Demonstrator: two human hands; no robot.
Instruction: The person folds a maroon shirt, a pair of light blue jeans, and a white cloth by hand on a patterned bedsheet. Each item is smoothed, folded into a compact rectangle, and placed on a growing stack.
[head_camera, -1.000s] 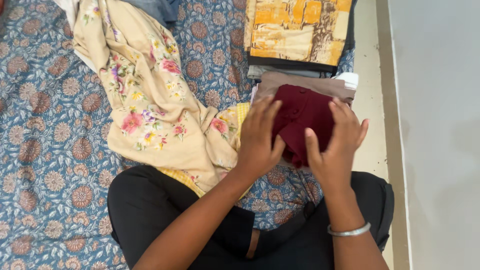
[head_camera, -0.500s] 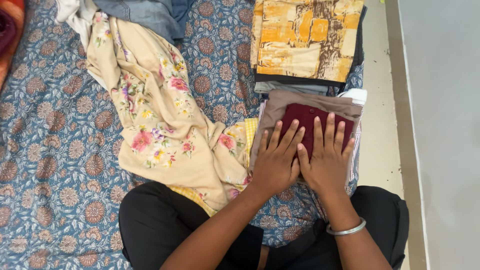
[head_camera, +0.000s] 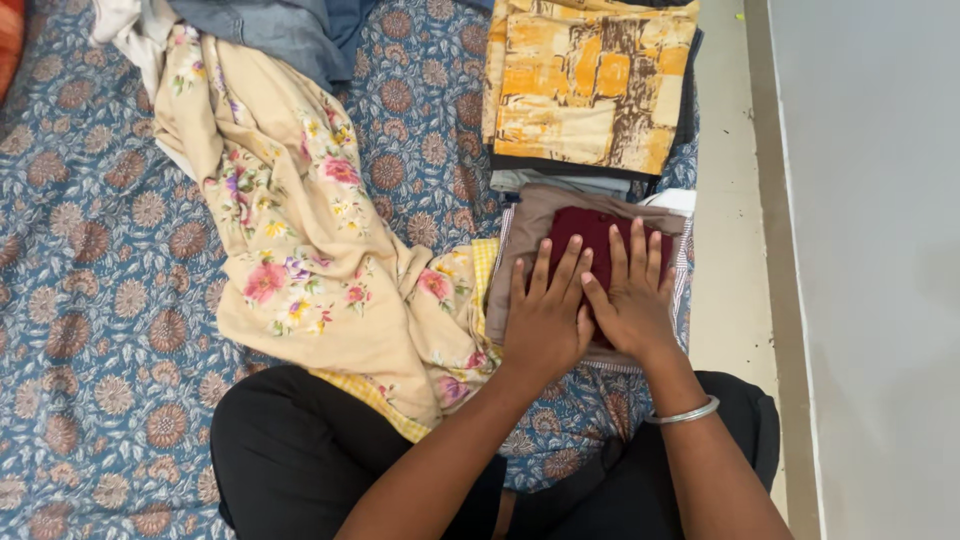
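A folded maroon garment (head_camera: 592, 229) lies on top of a small stack of folded clothes, over a brown folded piece (head_camera: 531, 222). My left hand (head_camera: 546, 318) and my right hand (head_camera: 630, 295) rest flat on the maroon garment, side by side, fingers spread and pointing away from me. Neither hand grips anything. A silver bangle (head_camera: 686, 412) circles my right wrist.
A cream floral cloth (head_camera: 300, 220) sprawls unfolded to the left on the blue patterned bedspread (head_camera: 90, 300). Behind the stack sits a yellow-and-brown folded pile (head_camera: 585, 80). Denim (head_camera: 270, 25) lies at the top. My black-trousered legs (head_camera: 290, 450) are crossed below. A grey wall (head_camera: 870, 250) stands on the right.
A second ago my hands held the maroon garment lifted above the stack. They set it down and now lie flat on it, pressing it onto the pile.
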